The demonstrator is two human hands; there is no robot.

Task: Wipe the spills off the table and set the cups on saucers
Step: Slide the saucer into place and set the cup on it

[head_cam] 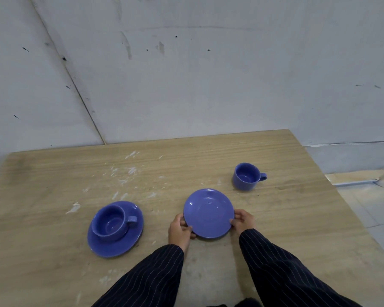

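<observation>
Item 1 — cup on saucer (115, 228): done. One blue cup sits upright in its blue saucer at the left of the wooden table (275, 218), handle to the right.

Item 2 — empty saucer (208, 213): in hand, near the table's middle. Whether it rests flat on the wood or is lifted slightly cannot be told from this angle.

Item 3 — loose cup (245, 176): upright on bare table, beyond and right of the empty saucer, apart from it. Not yet placed.

Item 4 — white marks (129, 171): pale streaks and flecks scattered across the left and middle of the table; they may be spill or old stains. No cloth in view, so wiping looks unfinished.

Hands: left hand (179, 231) pinches the saucer's left rim, fingers curled; right hand (243, 221) pinches the right rim likewise. Both sleeves are dark pinstripe.
</observation>
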